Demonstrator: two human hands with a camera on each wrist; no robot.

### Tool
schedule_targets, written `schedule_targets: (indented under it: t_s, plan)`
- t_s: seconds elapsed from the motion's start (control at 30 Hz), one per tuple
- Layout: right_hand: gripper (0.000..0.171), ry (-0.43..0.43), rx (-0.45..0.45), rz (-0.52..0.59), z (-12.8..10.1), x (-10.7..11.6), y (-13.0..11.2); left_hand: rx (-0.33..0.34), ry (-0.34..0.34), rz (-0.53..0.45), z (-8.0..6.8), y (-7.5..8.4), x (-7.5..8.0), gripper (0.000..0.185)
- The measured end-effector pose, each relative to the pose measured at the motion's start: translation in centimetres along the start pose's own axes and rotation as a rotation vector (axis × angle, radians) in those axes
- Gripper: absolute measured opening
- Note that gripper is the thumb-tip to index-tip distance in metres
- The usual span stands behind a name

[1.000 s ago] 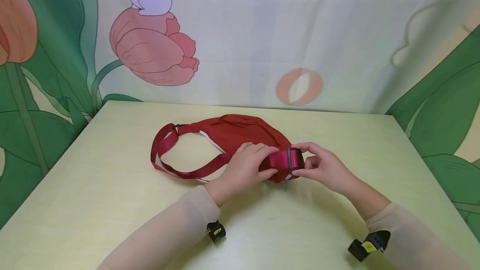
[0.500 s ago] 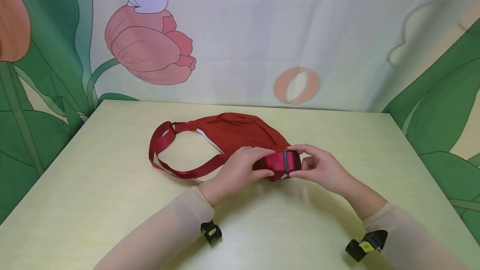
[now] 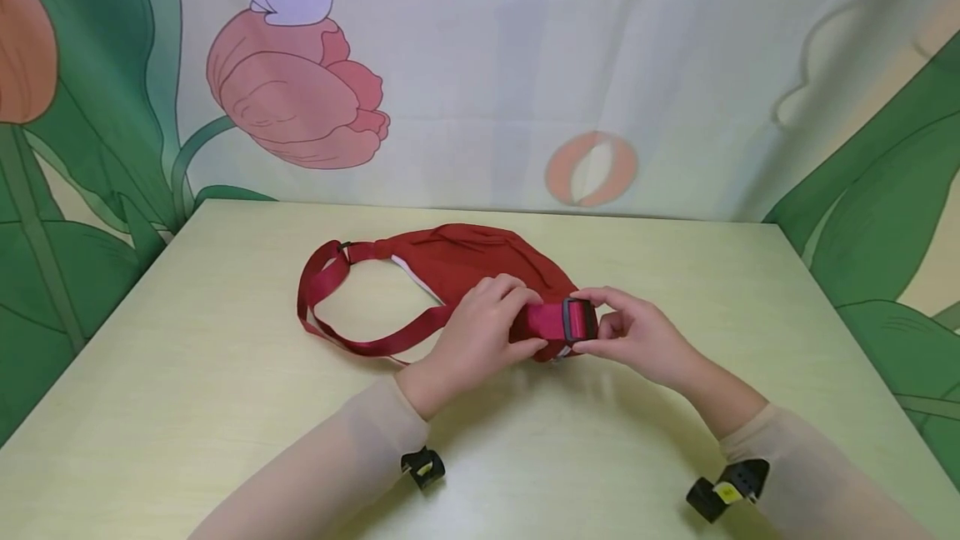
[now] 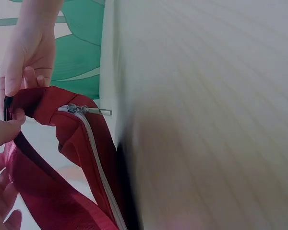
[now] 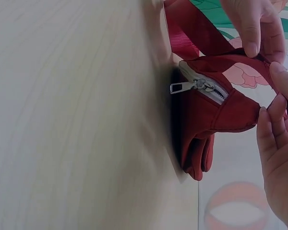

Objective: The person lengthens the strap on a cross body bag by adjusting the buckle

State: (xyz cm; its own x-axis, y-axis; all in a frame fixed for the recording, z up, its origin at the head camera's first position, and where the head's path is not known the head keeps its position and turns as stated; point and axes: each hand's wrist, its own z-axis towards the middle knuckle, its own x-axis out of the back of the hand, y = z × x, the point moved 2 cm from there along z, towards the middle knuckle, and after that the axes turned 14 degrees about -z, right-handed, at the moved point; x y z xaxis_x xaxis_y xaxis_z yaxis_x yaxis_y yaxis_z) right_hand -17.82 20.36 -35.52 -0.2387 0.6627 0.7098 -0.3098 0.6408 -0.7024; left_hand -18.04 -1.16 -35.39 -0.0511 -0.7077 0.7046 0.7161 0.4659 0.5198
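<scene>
My right hand (image 3: 637,336) is pinching the dark buckle (image 3: 578,319) between thumb and forefinger, its other fingers curling loosely behind. My left hand (image 3: 480,330) is gripping the red strap (image 3: 542,322) just beside that buckle, thumb under and fingers (image 3: 512,290) folding over the webbing. Both hands are holding this stretch of strap over the right end of the red waist bag (image 3: 468,261), which is lying on the pale worktop (image 3: 187,407) near its middle. Under my hands, the bag's metal zipper pull (image 5: 183,87) is sticking out at that end. The remaining strap is looping off to the left, lying flat on the worktop. A flower-printed cloth (image 3: 300,98) is hanging behind.
</scene>
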Motion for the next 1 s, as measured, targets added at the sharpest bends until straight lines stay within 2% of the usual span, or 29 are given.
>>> schedule_targets:
  t_s: [0.13, 0.2, 0.3, 0.43, 0.57, 0.67, 0.8, 1.0]
  plan:
    - [0.055, 0.002, 0.029, -0.005, -0.1, -0.2, 0.0, 0.004, -0.032, 0.022, 0.1, 0.1, 0.0, 0.037]
    - [0.054, 0.004, 0.044, -0.007, -0.1, -0.2, 0.0, 0.042, -0.06, -0.037, 0.1, 0.1, 0.0, 0.036]
    - [0.054, 0.012, 0.051, -0.012, -0.2, -0.1, 0.1, 0.149, -0.105, -0.244, 0.1, -0.2, 0.1, 0.029]
    - [0.055, 0.014, 0.05, -0.01, -0.2, 0.0, 0.1, 0.301, -0.129, -0.558, 0.2, -0.8, 0.3, 0.015]
    - [0.055, 0.008, 0.06, 0.01, -0.2, 0.0, 0.0, 0.37, -0.134, -0.726, 0.4, -1.7, 0.3, 0.014]
    - [0.055, 0.01, 0.075, 0.021, -0.2, -0.1, -0.1, 0.401, -0.141, -0.791, 0.5, -2.3, 0.0, 0.014]
    - [0.055, 0.013, 0.098, 0.023, -0.1, -0.2, -0.2, 0.441, -0.146, -0.821, 0.6, -2.4, -0.2, 0.016]
    - [0.054, -0.002, 0.147, 0.02, 0.2, -0.6, -0.5, 0.434, -0.165, -0.85, 0.9, -1.7, -0.3, 0.016]
